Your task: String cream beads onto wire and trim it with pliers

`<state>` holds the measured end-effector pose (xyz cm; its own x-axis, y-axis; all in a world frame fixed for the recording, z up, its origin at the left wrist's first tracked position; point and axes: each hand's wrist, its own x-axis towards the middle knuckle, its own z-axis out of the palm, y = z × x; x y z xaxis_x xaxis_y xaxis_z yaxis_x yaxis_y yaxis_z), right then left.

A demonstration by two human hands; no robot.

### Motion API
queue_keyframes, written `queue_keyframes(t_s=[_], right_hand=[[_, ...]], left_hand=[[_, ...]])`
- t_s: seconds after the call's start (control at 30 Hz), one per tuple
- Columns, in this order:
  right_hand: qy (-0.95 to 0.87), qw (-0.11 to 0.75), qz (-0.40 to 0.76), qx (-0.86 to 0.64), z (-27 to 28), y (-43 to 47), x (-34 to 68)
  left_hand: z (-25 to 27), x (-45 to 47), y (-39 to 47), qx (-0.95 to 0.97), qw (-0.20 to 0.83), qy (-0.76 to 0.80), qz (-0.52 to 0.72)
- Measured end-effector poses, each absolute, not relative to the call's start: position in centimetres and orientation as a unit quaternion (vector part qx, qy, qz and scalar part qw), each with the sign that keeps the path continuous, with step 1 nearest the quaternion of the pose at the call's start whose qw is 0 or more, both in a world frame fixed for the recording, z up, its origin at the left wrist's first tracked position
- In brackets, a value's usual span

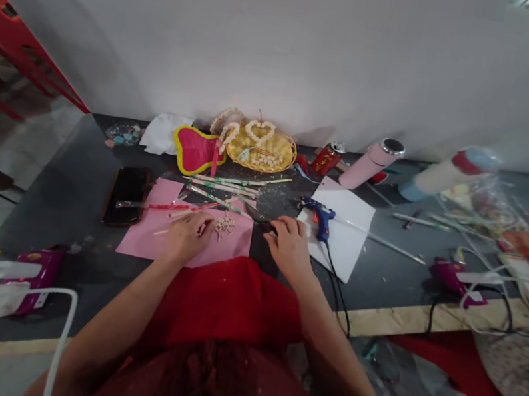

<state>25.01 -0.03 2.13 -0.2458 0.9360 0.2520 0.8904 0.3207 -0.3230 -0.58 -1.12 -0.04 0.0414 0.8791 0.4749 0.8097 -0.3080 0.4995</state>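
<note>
My left hand [190, 236] rests on a sheet of pink paper [229, 253], fingers curled together; whatever they may pinch is too small to make out. Beside its fingertips lies a small heap of short beige pieces [225, 225]. My right hand [290, 244] is closed around the dark handles of what look like pliers [261, 220], their jaws pointing left over the paper. Green-patterned sticks [221, 201] lie just beyond, along with red-wrapped sticks [181, 210] near my left hand.
Behind stand a yellow wicker basket [287, 150] with a beaded heart, a red can [328, 158] and a pink flask [370, 165]. At right, a blue glue gun [319, 216] trails its cord over white paper [362, 214]. A phone [128, 187] lies left.
</note>
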Motion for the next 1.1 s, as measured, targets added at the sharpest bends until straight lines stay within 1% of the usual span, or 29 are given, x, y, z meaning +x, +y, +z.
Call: queue_keyframes(t_s=[0.1, 0.17, 0.27, 0.37, 0.43, 0.47, 0.53, 0.6, 0.67, 0.73, 0.77, 0.83, 0.9, 0.97, 1.03, 1.1], right_hand=[[-0.788, 0.161, 0.039, -0.593, 1.5, -0.1, 26.1], [-0.798, 0.163, 0.035, -0.580, 1.0, 0.0, 26.3], [-0.808, 0.203, 0.041, -0.551, 0.7, 0.5, 26.4], [-0.781, 0.279, 0.082, -0.552, 1.3, 1.3, 26.8], [-0.731, 0.337, 0.155, -0.572, 2.2, 1.6, 26.9], [-0.700, 0.363, 0.210, -0.578, 2.7, 1.6, 26.8], [-0.635, 0.404, 0.353, -0.556, 3.8, 1.2, 26.1], [-0.548, 0.455, 0.504, -0.488, 4.6, 0.4, 24.7], [-0.472, 0.468, 0.617, -0.420, 5.1, -0.5, 23.0], [-0.440, 0.461, 0.668, -0.384, 5.3, -1.2, 21.3], [-0.446, 0.463, 0.667, -0.376, 5.4, -1.4, 20.7], [-0.502, 0.464, 0.627, -0.373, 5.6, -1.4, 19.7], [-0.594, 0.448, 0.541, -0.391, 5.8, -1.1, 19.3], [-0.682, 0.420, 0.429, -0.417, 5.8, -0.7, 19.1], [-0.740, 0.390, 0.329, -0.438, 5.4, -0.4, 18.9], [-0.773, 0.352, 0.265, -0.456, 4.7, -0.3, 18.7]], left_hand=[[0.0, -0.5, -1.1, 0.718, 0.044, 0.589, 0.368], [0.0, -0.4, -1.1, 0.720, 0.047, 0.591, 0.361], [-0.3, -0.3, -1.2, 0.726, 0.050, 0.590, 0.350], [-0.6, -0.3, -1.3, 0.731, 0.048, 0.584, 0.349], [-0.7, -0.2, -1.3, 0.738, 0.043, 0.577, 0.348], [-0.7, -0.2, -1.3, 0.740, 0.042, 0.575, 0.348], [-0.6, -0.1, -1.4, 0.742, 0.045, 0.573, 0.345], [-0.4, 0.0, -1.5, 0.741, 0.056, 0.574, 0.343], [-0.1, -0.1, -1.6, 0.737, 0.069, 0.578, 0.345], [0.7, -0.1, -1.5, 0.717, 0.092, 0.591, 0.358], [1.2, -0.2, -1.4, 0.701, 0.111, 0.599, 0.370], [2.8, -0.3, -1.0, 0.655, 0.160, 0.606, 0.423], [4.7, -0.4, -0.4, 0.629, 0.217, 0.573, 0.478], [6.6, -0.5, 0.1, 0.587, 0.272, 0.548, 0.530], [7.9, -0.6, 0.4, 0.567, 0.312, 0.529, 0.549], [8.4, -0.6, 0.7, 0.554, 0.337, 0.521, 0.555]])
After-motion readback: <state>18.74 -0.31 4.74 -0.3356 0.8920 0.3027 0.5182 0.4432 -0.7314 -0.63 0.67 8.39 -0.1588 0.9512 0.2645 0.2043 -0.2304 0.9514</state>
